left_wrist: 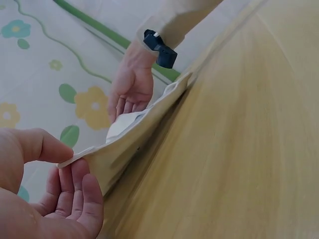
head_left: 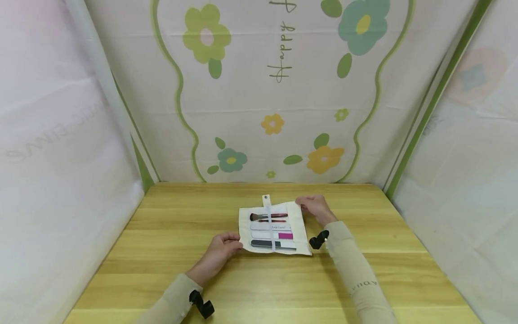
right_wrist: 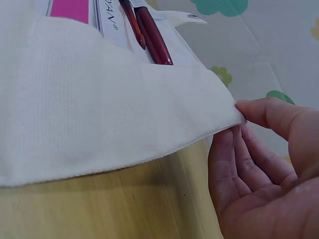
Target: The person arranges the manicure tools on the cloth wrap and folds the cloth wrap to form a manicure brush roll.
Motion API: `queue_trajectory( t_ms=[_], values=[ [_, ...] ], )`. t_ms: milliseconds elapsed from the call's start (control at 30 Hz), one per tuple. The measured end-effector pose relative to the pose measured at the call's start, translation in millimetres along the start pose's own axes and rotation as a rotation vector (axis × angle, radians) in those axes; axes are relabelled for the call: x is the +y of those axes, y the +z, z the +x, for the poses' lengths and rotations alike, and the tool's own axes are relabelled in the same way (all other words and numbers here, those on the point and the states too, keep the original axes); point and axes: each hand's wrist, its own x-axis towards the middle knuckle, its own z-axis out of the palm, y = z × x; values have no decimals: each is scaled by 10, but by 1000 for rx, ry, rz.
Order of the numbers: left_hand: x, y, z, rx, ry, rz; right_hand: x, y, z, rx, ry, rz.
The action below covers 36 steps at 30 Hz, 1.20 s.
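Note:
A white cloth tool pouch [head_left: 301, 234] lies spread out between the two hands, its edges lifted a little. Its pocket holds a makeup brush [head_left: 259, 217], a thinner red-handled tool [head_left: 273, 221], a nail file with a pink part [head_left: 285, 236] and a dark file [head_left: 265, 243], under a pale strap. The left hand [head_left: 220, 252] pinches the pouch's near left corner between thumb and fingers. At the far right corner, the right hand [head_left: 317, 208] pinches the cloth edge, thumb on top, as the right wrist view shows the fingers [right_wrist: 244, 164] beneath.
The pouch is on a wooden table [head_left: 194, 202]. A snap tab [head_left: 265, 198] sticks out from its far edge. Printed fabric walls [head_left: 243, 94] stand behind and on both sides. Each wrist wears a black camera [head_left: 319, 240].

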Motion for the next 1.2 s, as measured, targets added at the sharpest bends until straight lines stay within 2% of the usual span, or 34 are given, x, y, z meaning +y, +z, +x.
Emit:
queue_trajectory(
  t_ms=[200, 300, 367, 433, 533, 600, 667, 767, 900, 1033, 1200],
  values=[
    [-12, -19, 7, 2, 8, 70, 53, 26, 22, 20, -11, -33],
    [-6, -30, 6, 25, 21, 183, 81, 6, -2, 0, -42, -99],
    [4, -41, 3, 43, 41, 301, 94, -24, -32, -5, -76, -189],
    [26, -59, -7, 59, 81, 433, 100, -74, -82, -11, -132, -325],
    [80, -88, -29, 62, 164, 588, 80, -167, -197, -49, -226, -526],
    [122, -113, -44, 54, 230, 672, 57, -232, -303, -105, -300, -617],
    [161, -139, -53, 24, 289, 759, 25, -292, -442, -181, -371, -678],
    [209, -177, -54, -62, 388, 912, 22, -359, -681, -265, -475, -780],
    [260, -231, -42, -192, 506, 1101, 73, -386, -1005, -319, -573, -898],
    [313, -264, -34, -280, 527, 1214, 155, -346, -1233, -323, -603, -946],
    [314, -264, -5, -368, 499, 1247, 314, -258, -1343, -327, -630, -923]
  ],
)
